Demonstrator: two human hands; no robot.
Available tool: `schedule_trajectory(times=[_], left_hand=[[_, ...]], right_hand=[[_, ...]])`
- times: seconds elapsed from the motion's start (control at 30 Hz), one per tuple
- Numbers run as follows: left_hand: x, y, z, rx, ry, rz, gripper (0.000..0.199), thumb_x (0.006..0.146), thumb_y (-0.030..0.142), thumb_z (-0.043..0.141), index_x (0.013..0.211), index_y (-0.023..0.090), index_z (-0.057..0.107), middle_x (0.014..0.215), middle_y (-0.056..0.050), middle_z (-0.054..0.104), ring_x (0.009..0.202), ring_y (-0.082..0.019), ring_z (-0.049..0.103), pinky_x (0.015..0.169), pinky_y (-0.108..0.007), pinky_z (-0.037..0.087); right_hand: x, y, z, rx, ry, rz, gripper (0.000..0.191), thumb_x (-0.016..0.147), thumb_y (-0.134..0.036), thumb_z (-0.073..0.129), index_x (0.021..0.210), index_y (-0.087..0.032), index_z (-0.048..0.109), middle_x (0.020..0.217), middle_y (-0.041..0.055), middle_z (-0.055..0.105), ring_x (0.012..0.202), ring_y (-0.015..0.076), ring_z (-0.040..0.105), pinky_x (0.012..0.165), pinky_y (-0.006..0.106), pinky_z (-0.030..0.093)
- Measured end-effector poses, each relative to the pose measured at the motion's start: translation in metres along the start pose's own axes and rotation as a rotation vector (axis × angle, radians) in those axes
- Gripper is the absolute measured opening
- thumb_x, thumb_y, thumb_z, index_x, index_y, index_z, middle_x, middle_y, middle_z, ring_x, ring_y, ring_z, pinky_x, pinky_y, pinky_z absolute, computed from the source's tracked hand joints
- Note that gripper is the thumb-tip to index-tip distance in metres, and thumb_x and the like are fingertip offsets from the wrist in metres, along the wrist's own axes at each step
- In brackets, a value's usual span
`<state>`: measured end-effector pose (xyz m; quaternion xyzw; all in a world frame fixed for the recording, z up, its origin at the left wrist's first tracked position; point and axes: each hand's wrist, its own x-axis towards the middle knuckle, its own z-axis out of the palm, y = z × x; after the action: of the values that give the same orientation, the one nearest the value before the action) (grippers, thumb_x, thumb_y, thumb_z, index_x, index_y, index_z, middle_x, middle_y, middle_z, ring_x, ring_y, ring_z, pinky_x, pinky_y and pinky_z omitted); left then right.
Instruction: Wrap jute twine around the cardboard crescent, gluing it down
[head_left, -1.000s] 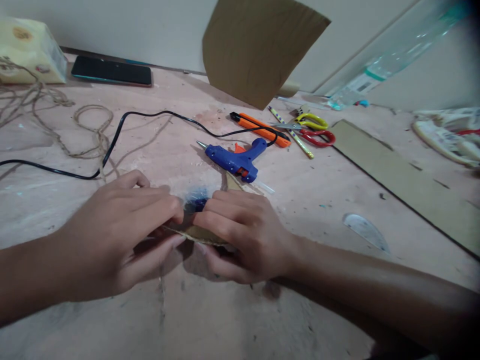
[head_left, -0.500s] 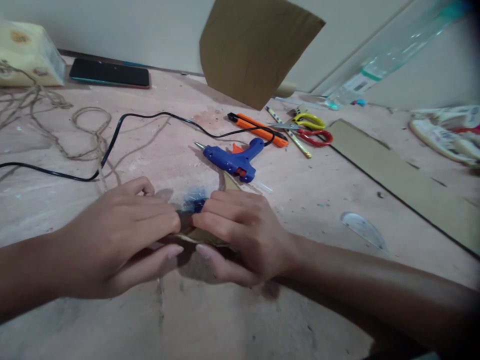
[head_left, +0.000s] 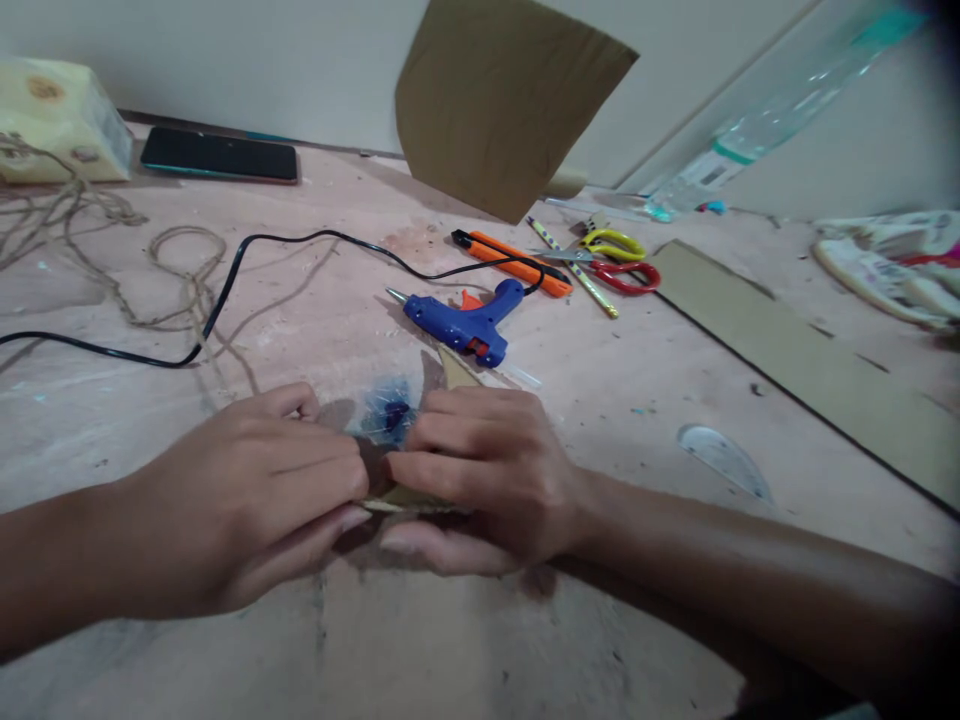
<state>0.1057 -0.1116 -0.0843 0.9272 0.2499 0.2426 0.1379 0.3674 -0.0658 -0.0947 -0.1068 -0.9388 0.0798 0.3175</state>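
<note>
Brown cardboard, a small thin piece [head_left: 450,372], lies flat on the table [head_left: 525,640] under both our hands, near the front middle of the view. Our left hand [head_left: 247,500] and right hand [head_left: 487,470] meet fingertip to fingertip on top of it, fingers curled down and thumbs tucked under its near edge, so each hand pinches the piece closed between thumb and fingers. A pointed corner pokes out beyond the right hand's knuckles. Between the two hands we see a crinkled clear bit of plastic with a dark blue blot [head_left: 388,415] lying on the cardboard; we cannot tell exactly what it is.

We judge the cardboard light and fairly stiff, though thin enough to bend or crease if squeezed hard. Its edges look the best place to hold, as both hands do now. The plastic looks soft and slippery, likely to shift unless pressed flat.

Just beyond the hands lies a blue glue gun [head_left: 461,322], its black cord [head_left: 225,290] trailing off left. Further back are an orange cutter [head_left: 510,262], scissors [head_left: 619,262] and a pencil [head_left: 577,282]. A big cardboard sheet [head_left: 502,100] leans on the wall, and a long strip [head_left: 810,360] lies at the right. Twine [head_left: 172,270], a phone [head_left: 217,158] and a tissue pack [head_left: 56,120] sit at the far left.
</note>
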Motion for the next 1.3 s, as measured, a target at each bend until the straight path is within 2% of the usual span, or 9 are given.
schedule_trajectory(times=[0.3,0.43,0.67,0.77,0.9,1.03,1.17,1.23,1.3], left_hand=[[0.001,-0.002,0.005,0.011,-0.011,0.037,0.034,0.120,0.018,0.037,0.091,0.023,0.054,0.074,0.007,0.063,0.062,-0.017,0.049,0.076,-0.037,0.034],[0.002,0.000,0.007,0.055,0.020,0.066,0.040,0.123,0.019,0.030,0.091,0.023,0.054,0.075,0.007,0.063,0.064,-0.015,0.053,0.079,-0.037,0.036],[0.002,-0.001,0.007,0.066,0.032,0.091,0.033,0.118,0.013,0.039,0.089,0.024,0.051,0.075,0.006,0.067,0.062,-0.016,0.050,0.076,-0.037,0.037],[0.000,-0.002,0.005,0.007,0.006,0.053,0.028,0.114,0.014,0.044,0.089,0.024,0.053,0.075,0.005,0.066,0.064,-0.016,0.053,0.074,-0.036,0.037],[-0.003,-0.004,-0.005,-0.130,-0.002,-0.031,0.024,0.101,0.012,0.052,0.081,0.023,0.048,0.066,0.007,0.058,0.060,-0.013,0.052,0.072,-0.032,0.037],[0.002,-0.006,-0.019,-0.076,0.091,0.039,0.018,0.095,0.014,0.053,0.080,0.024,0.048,0.064,0.005,0.056,0.062,-0.016,0.051,0.072,-0.034,0.037],[0.006,0.003,-0.020,0.357,0.197,0.158,0.018,0.104,0.027,0.059,0.087,0.023,0.060,0.078,-0.003,0.068,0.083,-0.025,0.060,0.088,-0.046,0.038],[0.005,0.010,-0.017,0.483,0.218,0.160,0.021,0.110,0.022,0.056,0.090,0.021,0.064,0.084,-0.005,0.071,0.089,-0.027,0.060,0.090,-0.047,0.039],[0.004,0.015,-0.013,0.502,0.224,0.156,0.028,0.110,0.010,0.051,0.088,0.021,0.064,0.083,-0.004,0.071,0.085,-0.025,0.057,0.085,-0.045,0.038]], right_hand=[[0.001,0.000,-0.002,0.013,0.013,-0.007,0.036,0.113,-0.037,0.062,0.085,-0.018,0.076,0.071,0.0000,0.064,0.064,0.0171,0.052,0.059,0.037,0.038],[0.003,-0.002,-0.004,0.013,-0.049,0.024,0.041,0.114,-0.040,0.060,0.085,-0.017,0.077,0.069,0.0000,0.060,0.063,0.0178,0.049,0.058,0.038,0.034],[0.000,-0.003,-0.001,0.036,-0.100,0.059,0.047,0.117,-0.046,0.055,0.088,-0.018,0.077,0.073,0.0002,0.062,0.066,0.0179,0.049,0.060,0.037,0.034],[0.001,-0.003,0.003,0.089,-0.069,0.032,0.043,0.111,-0.050,0.058,0.093,-0.016,0.077,0.073,0.0004,0.061,0.065,0.0191,0.047,0.058,0.038,0.030],[0.007,0.004,0.002,0.031,-0.192,-0.115,0.023,0.101,-0.027,0.061,0.111,-0.012,0.076,0.089,0.0054,0.073,0.080,0.0223,0.057,0.069,0.038,0.041],[0.018,0.015,-0.018,-0.035,-0.314,-0.064,0.037,0.102,-0.021,0.069,0.138,-0.011,0.070,0.109,0.0108,0.082,0.099,0.0248,0.068,0.088,0.038,0.050],[0.041,0.001,-0.039,-0.130,-0.572,0.135,0.006,0.098,-0.019,0.075,0.099,-0.019,0.081,0.085,0.0052,0.082,0.078,0.0215,0.070,0.070,0.034,0.042],[0.055,-0.016,-0.042,-0.221,-0.659,0.230,0.010,0.093,-0.022,0.080,0.084,-0.019,0.078,0.076,0.0052,0.080,0.068,0.0220,0.068,0.063,0.035,0.035],[0.065,-0.027,-0.044,-0.241,-0.661,0.273,0.012,0.089,-0.025,0.082,0.079,-0.019,0.077,0.071,0.0051,0.078,0.064,0.0229,0.068,0.060,0.035,0.033]])
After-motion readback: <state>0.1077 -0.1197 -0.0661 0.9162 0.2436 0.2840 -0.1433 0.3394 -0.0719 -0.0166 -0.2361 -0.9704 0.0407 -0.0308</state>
